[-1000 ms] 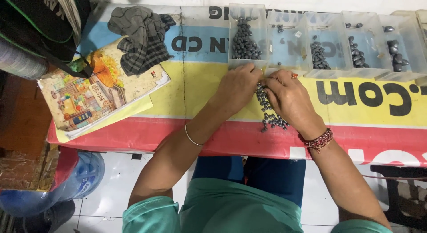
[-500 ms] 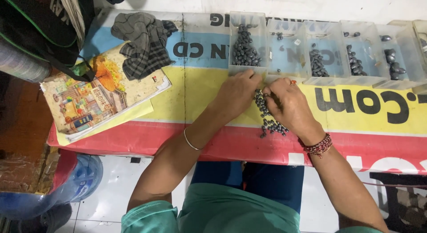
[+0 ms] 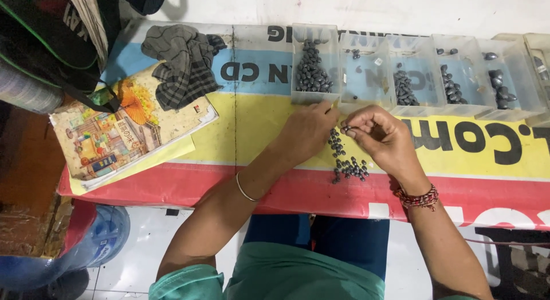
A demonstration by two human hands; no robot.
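Beads (image 3: 345,162) lie strung in a dark line on the counter (image 3: 258,122), running from between both hands toward the person; right hand (image 3: 382,136) pinches the far end, left hand (image 3: 306,131) pinched beside it.

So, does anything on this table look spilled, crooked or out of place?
Nothing looks spilled. The dark beads between the left hand and right hand lie loose on the table cover, outside the clear trays. A crumpled checked cloth lies partly over an illustrated booklet that sits askew.
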